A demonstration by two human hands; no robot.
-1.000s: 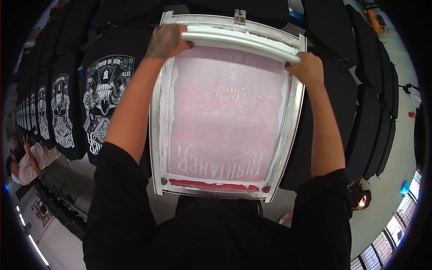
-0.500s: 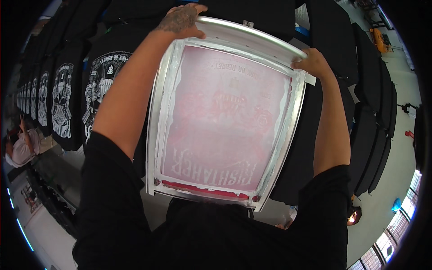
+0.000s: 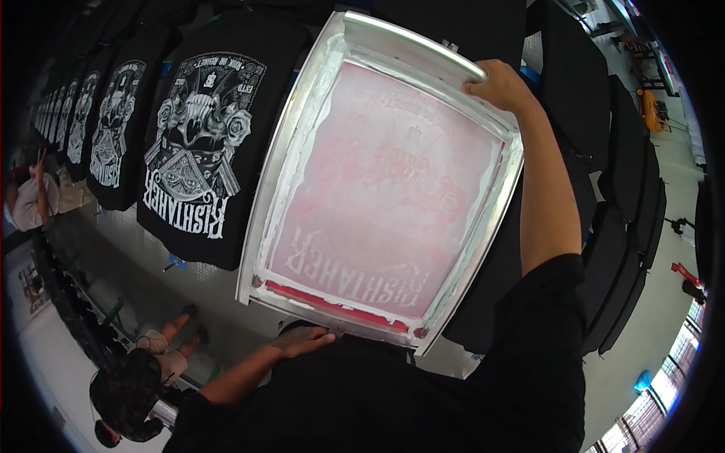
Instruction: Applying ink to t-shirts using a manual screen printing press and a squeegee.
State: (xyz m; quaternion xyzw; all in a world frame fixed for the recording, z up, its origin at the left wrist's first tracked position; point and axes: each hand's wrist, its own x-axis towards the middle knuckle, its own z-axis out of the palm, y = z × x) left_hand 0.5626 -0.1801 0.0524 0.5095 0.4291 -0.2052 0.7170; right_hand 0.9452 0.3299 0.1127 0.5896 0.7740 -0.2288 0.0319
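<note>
A squeegee [image 3: 414,45] bars the far edge of a silkscreen frame [image 3: 268,200], the right forearm [image 3: 550,196] its right; passage opens near-left.

Shining in brightest from the gridded glass windows [image 3: 664,389] at lower right, bleaching almost to white there. Glaring in pale streaks along the rounded silver metal bar [image 3: 414,45] and more softly off the rectangular silver metal frame [image 3: 281,181]. Sinking into dimness over the plain black fabric garments [image 3: 566,83] at right, losing folds in shadow. Bending straight lines and blurring fine detail toward the fisheye rim, fading to black in the corners.
</note>
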